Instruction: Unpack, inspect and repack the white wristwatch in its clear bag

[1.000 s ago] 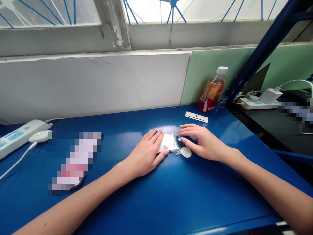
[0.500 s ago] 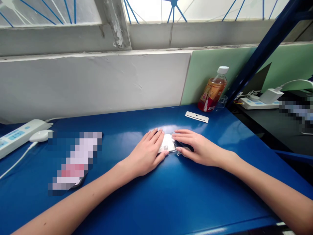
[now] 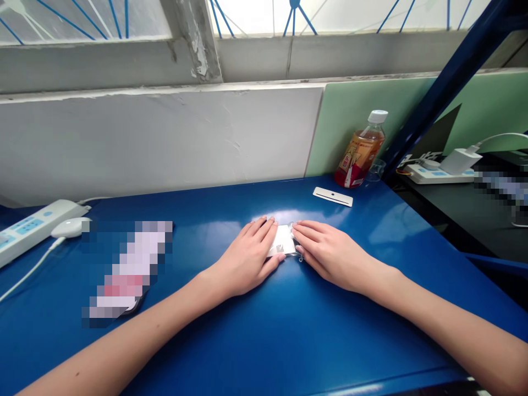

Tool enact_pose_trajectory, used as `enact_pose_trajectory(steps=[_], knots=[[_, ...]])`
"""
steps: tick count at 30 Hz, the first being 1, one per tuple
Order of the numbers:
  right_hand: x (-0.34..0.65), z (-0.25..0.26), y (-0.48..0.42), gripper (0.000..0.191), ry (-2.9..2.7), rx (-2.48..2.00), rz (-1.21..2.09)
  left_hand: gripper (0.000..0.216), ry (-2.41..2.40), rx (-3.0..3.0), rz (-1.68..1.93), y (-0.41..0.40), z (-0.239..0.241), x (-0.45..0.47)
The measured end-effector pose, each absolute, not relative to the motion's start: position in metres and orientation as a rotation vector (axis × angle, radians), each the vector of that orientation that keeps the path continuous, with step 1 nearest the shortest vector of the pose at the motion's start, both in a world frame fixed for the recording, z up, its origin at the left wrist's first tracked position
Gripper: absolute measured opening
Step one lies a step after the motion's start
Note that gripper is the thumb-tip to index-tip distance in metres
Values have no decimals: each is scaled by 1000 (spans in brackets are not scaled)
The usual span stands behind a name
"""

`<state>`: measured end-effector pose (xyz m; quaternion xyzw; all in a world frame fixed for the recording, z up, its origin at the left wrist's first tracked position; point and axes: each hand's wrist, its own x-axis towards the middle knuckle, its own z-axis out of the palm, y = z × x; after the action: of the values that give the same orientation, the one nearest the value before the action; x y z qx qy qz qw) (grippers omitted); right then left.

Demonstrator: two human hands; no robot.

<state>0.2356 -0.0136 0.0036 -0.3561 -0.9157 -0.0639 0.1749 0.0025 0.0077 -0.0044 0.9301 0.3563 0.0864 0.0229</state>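
A small clear plastic packet with a white card in it lies on the blue tabletop. My left hand rests flat over the packet's left part, fingers stretched out and the thumb along its near edge. On the right end of the packet lies my right hand, its fingers extended close together. Beneath those fingers a bit of something dark shows, mostly hidden. A tiny silvery charm-like piece pokes out by the right thumb.
Behind the hands lies a white slotted strip, near a drink bottle and a clear cup. To the left are a blurred-out phone and a white power strip with a charger plugged in. A blue post rises at the right.
My right hand has lowered and turned flatter onto the packet's right end, covering the dark part that showed before. My left hand has stayed in place.
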Motion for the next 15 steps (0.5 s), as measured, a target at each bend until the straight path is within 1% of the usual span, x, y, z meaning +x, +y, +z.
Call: enact_pose_trajectory(steps=[15], knots=[[230, -3, -16, 33, -2615, -1068, -380, 62, 1114, 2897, 246, 7, -4, 4]])
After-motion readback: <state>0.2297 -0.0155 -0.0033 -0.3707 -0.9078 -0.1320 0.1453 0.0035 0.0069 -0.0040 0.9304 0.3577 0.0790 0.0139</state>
